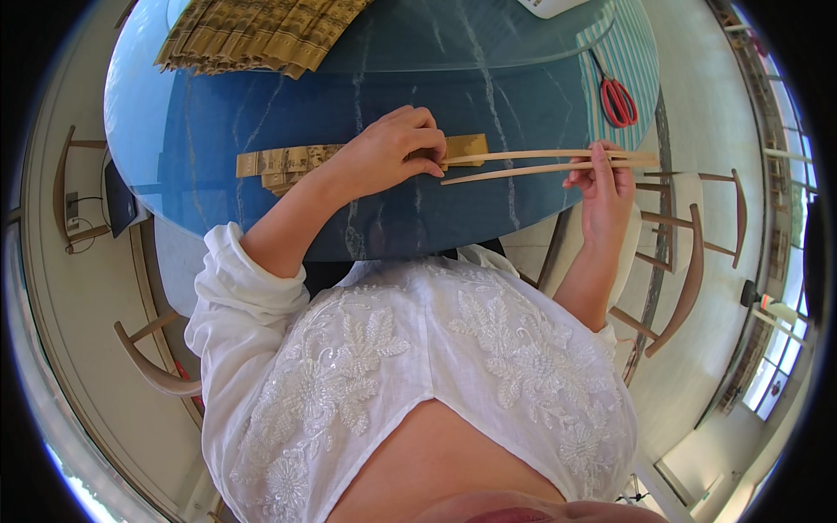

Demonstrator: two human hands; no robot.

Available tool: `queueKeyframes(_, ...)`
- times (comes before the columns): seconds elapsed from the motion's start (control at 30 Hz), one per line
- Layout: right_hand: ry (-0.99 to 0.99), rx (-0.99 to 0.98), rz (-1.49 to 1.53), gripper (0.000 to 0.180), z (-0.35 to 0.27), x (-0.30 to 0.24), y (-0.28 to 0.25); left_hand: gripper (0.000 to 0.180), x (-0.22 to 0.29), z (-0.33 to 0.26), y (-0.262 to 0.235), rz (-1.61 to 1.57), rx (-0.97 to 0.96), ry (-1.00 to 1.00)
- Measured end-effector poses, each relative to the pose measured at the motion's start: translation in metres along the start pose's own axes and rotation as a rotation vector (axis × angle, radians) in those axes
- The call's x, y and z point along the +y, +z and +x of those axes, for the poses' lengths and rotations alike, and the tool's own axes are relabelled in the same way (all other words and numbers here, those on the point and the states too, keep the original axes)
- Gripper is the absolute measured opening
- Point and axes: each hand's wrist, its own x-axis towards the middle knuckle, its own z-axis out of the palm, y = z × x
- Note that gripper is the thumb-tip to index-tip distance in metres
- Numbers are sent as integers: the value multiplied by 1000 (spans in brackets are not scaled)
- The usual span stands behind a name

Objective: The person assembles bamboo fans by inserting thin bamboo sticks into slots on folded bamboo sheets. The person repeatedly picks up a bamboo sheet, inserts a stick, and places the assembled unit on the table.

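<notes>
A folded paper fan (288,162) with tan printed pleats lies on the round blue table (209,105) in front of me. My left hand (394,150) presses down on its middle, fingers curled over the pleats. Two long thin wooden ribs (540,164) stick out of the fan to the right, spread a little apart. My right hand (603,183) grips the far ends of those ribs, thumb under and fingers over them.
A second, opened tan fan (261,33) lies at the table's far left. Red-handled scissors (617,98) rest on a striped cloth (629,54) at the far right. Wooden chairs (689,261) stand right and left of the table. A white object (549,7) sits at the top edge.
</notes>
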Motion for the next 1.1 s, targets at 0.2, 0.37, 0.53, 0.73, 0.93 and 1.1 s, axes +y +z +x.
queueKeyframes(0.2,-12,-23,7,17,-6,-11,7,17,9,-2,-6,65,24,24)
queueKeyframes(0.37,-53,-58,7,16,-12,-19,15,19,15,-7,-13,57,30,13)
queueKeyframes(0.53,-57,-65,19,16,-15,-24,18,19,20,-12,-20,60,21,26)
queueKeyframes(0.73,-17,-88,134,15,-9,-20,13,17,26,-16,-25,-131,-9,-81)
queueKeyframes(0.93,43,-177,152,15,-11,-10,20,15,38,-19,-27,-225,-6,-153)
queueKeyframes(1.1,141,-254,147,15,-21,2,49,15,40,-15,-26,-200,-18,-154)
